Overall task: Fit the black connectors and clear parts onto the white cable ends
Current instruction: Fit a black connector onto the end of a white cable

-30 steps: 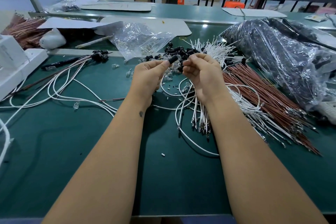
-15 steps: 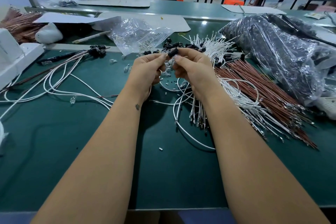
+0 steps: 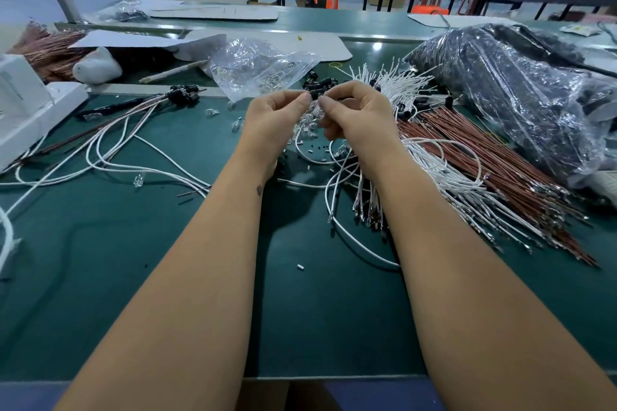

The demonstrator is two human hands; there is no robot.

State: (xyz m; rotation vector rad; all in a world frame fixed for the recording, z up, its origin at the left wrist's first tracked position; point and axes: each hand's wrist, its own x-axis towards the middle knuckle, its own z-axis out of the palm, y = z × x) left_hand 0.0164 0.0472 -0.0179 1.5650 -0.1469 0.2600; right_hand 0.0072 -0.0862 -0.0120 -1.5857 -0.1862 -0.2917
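So I had both hands up over the green bench top (image 3: 100,277), pretty much knuckle to knuckle. My left hand (image 3: 273,123) and my right hand (image 3: 359,117) were both pinching the same little black connector (image 3: 315,94) between thumb and fingertip, one hand on each end of it. The rest of my fingers were curled in. Honestly couldn't tell whether a cable end was already seated in it, it was too small and my fingers covered most of it.

Right under my hands sat a small heap of clear parts (image 3: 309,125), and just behind my fingertips was the loose pile of black connectors (image 3: 320,82). A white cable (image 3: 337,183) looped down on the mat below my right wrist, and the big fan of white cables (image 3: 397,83) lay just to the right of my hands, with the brown wires (image 3: 494,157) spread out beside that.

Off to the left lay a bunch of cables that already had black connectors on, the finished ends (image 3: 183,95) grouped together near the white box (image 3: 23,110). A crinkly clear bag (image 3: 257,65) was behind my left hand, and a big dark plastic-wrapped bundle (image 3: 521,87) took up the far right. A few stray clear bits, like one (image 3: 138,180) near the left cables, were scattered around the mat.
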